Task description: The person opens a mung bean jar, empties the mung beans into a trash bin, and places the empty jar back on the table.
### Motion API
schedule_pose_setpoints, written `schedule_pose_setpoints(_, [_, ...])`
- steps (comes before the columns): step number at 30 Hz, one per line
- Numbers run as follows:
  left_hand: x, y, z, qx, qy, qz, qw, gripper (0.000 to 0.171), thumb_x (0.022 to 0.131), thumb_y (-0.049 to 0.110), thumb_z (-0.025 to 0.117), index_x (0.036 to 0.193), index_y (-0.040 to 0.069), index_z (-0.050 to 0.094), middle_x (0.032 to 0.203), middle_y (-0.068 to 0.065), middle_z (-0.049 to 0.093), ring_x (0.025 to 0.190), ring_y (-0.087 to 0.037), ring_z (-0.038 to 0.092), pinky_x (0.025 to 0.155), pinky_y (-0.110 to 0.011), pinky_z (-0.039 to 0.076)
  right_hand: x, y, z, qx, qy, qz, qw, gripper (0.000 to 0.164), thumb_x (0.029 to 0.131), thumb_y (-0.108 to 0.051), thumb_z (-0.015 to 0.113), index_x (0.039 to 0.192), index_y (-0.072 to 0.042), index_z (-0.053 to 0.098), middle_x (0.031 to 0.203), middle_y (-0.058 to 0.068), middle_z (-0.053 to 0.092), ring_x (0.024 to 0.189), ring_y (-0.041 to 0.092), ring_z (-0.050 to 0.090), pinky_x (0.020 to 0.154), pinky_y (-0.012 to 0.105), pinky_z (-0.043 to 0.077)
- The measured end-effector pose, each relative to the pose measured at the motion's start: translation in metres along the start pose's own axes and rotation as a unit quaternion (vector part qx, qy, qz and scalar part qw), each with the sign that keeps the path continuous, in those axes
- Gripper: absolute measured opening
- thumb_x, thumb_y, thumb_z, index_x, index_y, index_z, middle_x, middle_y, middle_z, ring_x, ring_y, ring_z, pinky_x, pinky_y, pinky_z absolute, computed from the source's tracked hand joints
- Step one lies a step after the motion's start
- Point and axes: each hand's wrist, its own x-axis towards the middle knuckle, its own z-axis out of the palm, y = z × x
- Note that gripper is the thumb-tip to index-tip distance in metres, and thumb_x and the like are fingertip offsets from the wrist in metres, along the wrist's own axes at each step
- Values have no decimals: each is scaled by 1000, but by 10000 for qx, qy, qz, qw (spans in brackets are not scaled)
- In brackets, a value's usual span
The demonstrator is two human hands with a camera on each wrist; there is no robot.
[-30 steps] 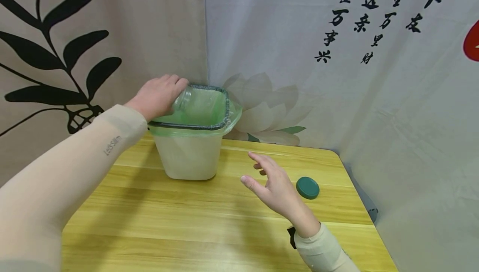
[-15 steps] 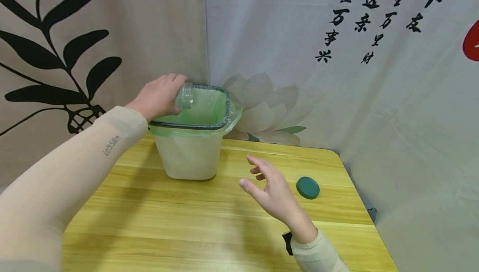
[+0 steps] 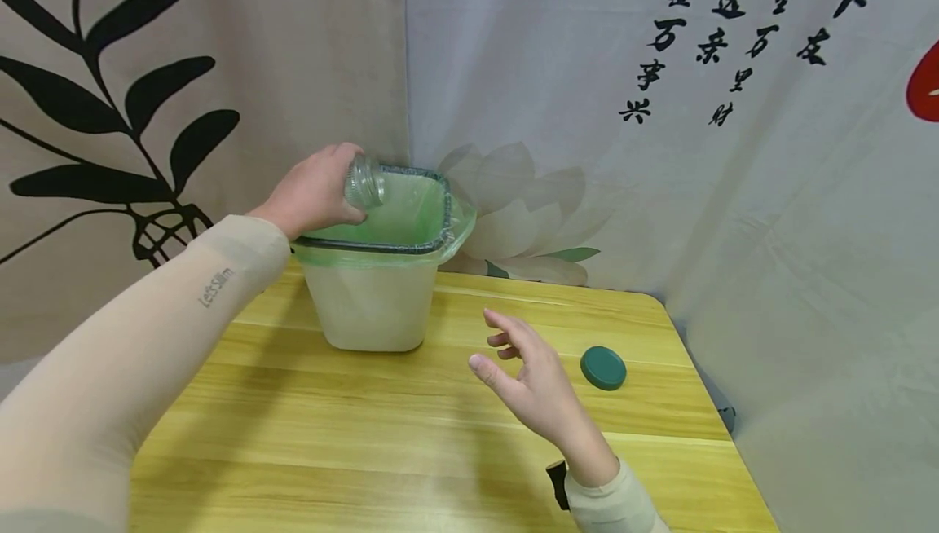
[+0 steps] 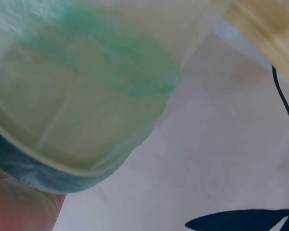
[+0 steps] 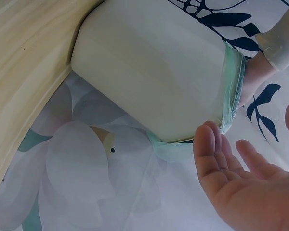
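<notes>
Over the bin's mouth, my left hand (image 3: 315, 189) grips a clear glass jar (image 3: 364, 182), which is tilted with its mouth toward the right. The pale bin (image 3: 377, 309) stands on the table, lined with a green plastic bag (image 3: 414, 207) folded over its dark rim. In the left wrist view, the bag-covered bin (image 4: 77, 110) hides the jar. My right hand (image 3: 539, 386) hovers above the table with fingers loosely spread, holding nothing. Just right of it lies a round green lid (image 3: 603, 367). The right wrist view shows the right hand (image 5: 250, 187) apart from the bin.
The yellow wood-grain table (image 3: 381, 451) ends at a right edge beside a pale cloth. Behind the bin hangs a light backdrop (image 3: 528, 68) with printed leaves, a flower and black characters. The bin stands close to this backdrop.
The jar has turned in my left hand from down inside the bin to higher at its rim, with more of it showing. My right hand has drifted slightly down and left.
</notes>
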Motion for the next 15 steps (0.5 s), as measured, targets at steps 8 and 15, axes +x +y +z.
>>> schedule_pose_setpoints(8, [-1,3,5,-611,221,-264,9975,99,79,22,92,158,0,37,150,-25,54,129,-44,56,111,-65,50,-3,1,5,147,41,-35,9999,59,102,-36,74,156,-21,54,151,2,62,122,20,68,100,41,60])
schedule_pose_setpoints(15, [-3,2,11,-1104,518,-537,9911,104,79,29,92,160,-1,35,144,-26,58,125,-44,59,108,-63,52,-6,4,8,200,70,-76,9997,58,102,-34,74,155,-19,55,149,4,63,121,25,69,99,41,61])
